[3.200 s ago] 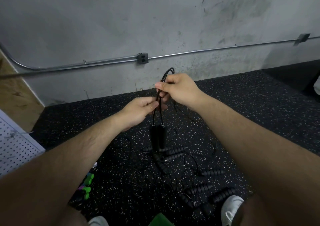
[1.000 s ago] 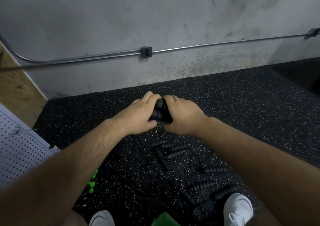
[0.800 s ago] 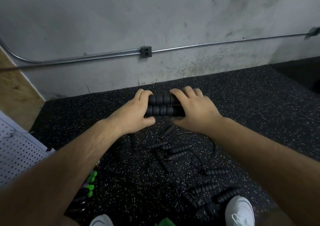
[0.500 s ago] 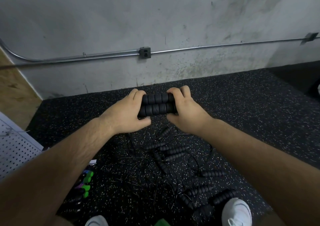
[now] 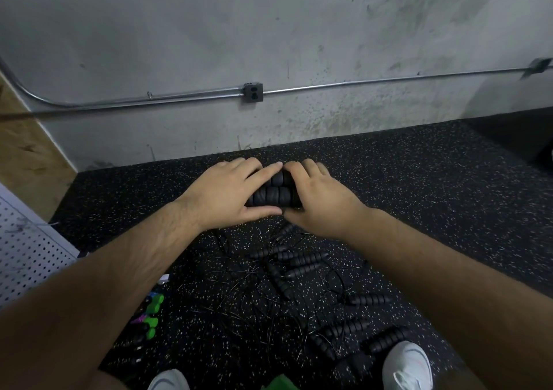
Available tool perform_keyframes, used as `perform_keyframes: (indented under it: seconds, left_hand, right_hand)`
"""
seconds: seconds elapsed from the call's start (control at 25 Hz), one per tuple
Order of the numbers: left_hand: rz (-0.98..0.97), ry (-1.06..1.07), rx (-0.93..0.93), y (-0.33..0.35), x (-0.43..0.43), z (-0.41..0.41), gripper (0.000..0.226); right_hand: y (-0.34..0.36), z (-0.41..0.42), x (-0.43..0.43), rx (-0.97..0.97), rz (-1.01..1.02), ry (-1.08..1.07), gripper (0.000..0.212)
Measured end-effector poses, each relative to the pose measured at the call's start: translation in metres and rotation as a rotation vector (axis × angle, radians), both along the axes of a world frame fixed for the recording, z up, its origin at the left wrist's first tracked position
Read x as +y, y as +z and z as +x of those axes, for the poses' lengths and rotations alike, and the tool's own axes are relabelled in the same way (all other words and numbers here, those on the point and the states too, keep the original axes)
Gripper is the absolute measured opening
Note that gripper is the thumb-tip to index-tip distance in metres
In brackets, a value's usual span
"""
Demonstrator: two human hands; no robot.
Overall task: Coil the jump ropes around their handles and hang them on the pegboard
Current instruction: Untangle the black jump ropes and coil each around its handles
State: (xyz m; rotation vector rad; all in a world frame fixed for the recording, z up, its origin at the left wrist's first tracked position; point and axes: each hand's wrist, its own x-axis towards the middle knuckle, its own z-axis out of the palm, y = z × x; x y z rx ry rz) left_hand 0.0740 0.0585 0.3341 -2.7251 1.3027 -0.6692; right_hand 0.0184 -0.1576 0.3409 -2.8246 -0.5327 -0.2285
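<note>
Two black ribbed jump-rope handles (image 5: 273,195) lie side by side, held level in front of me above the floor. My left hand (image 5: 227,196) grips their left end, fingers over the top and thumb beneath. My right hand (image 5: 317,201) grips the right end the same way; the fingertips of both hands nearly meet. The rope of this pair is hidden behind the hands. On the speckled floor below lie several more black handles (image 5: 302,262) tangled in thin black cords (image 5: 239,297). A white pegboard (image 5: 27,249) stands at the left edge.
A grey concrete wall with a metal conduit (image 5: 359,83) and an outlet box (image 5: 253,92) rises ahead. Green-and-purple handles (image 5: 151,312) lie at lower left. My white shoes (image 5: 407,365) stand by the nearest handles. A wooden panel (image 5: 27,147) leans at the left.
Earlier I held the rope loops up with the handles dangling. The paired handles then came level between both hands, and in the last half second my hands slid closer together along them.
</note>
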Motion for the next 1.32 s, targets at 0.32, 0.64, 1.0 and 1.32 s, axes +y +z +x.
perform_keyframes:
  seconds: [0.32, 0.64, 1.0, 1.32]
  left_hand:
    - [-0.069, 0.068, 0.036, 0.002, -0.005, -0.006, 0.090]
    - [-0.094, -0.093, 0.041, 0.008, 0.010, 0.001, 0.059]
    - [-0.185, -0.070, 0.129, 0.016, 0.024, 0.007, 0.056]
    - [-0.257, -0.063, 0.172, 0.018, 0.026, 0.005, 0.054]
  right_hand:
    - [0.004, 0.003, -0.004, 0.018, 0.151, 0.034, 0.061]
    - [0.003, 0.002, 0.003, -0.009, 0.246, 0.066, 0.063]
    - [-0.030, 0.017, 0.031, 0.428, 0.664, -0.104, 0.071]
    - [-0.058, 0.040, 0.143, 0.341, 0.672, 0.151, 0.047]
